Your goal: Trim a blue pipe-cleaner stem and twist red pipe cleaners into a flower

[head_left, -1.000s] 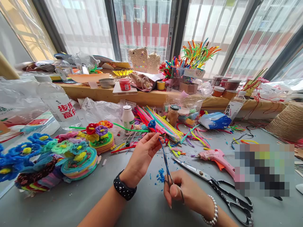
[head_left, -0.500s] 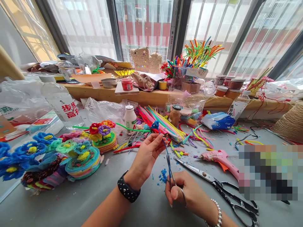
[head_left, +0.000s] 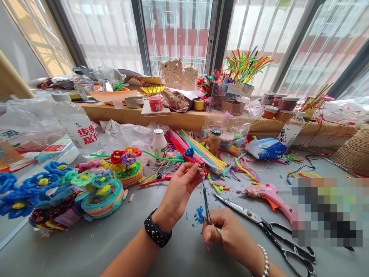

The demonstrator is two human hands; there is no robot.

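Observation:
My left hand (head_left: 178, 190) pinches the upper part of a blue pipe cleaner (head_left: 202, 184) whose top is curled into a small loop. My right hand (head_left: 226, 232) is closed round small scissors (head_left: 210, 217), their blades against the lower part of that pipe cleaner. Blue fluff trimmings (head_left: 197, 214) lie on the grey table (head_left: 86, 250) between my hands. A black watch is on my left wrist, a pearl bracelet on my right.
Large scissors (head_left: 268, 231) and a pink glue gun (head_left: 268, 194) lie to the right. Pipe-cleaner flowers on round coasters (head_left: 98, 192) crowd the left. Loose pipe cleaners (head_left: 198, 152), a small white bottle (head_left: 160, 145), a jar, and a cluttered wooden shelf (head_left: 184, 117) stand behind.
The hands hold nearly the same pose; my right hand with the small scissors has shifted slightly along the blue pipe cleaner. The view drifted a little.

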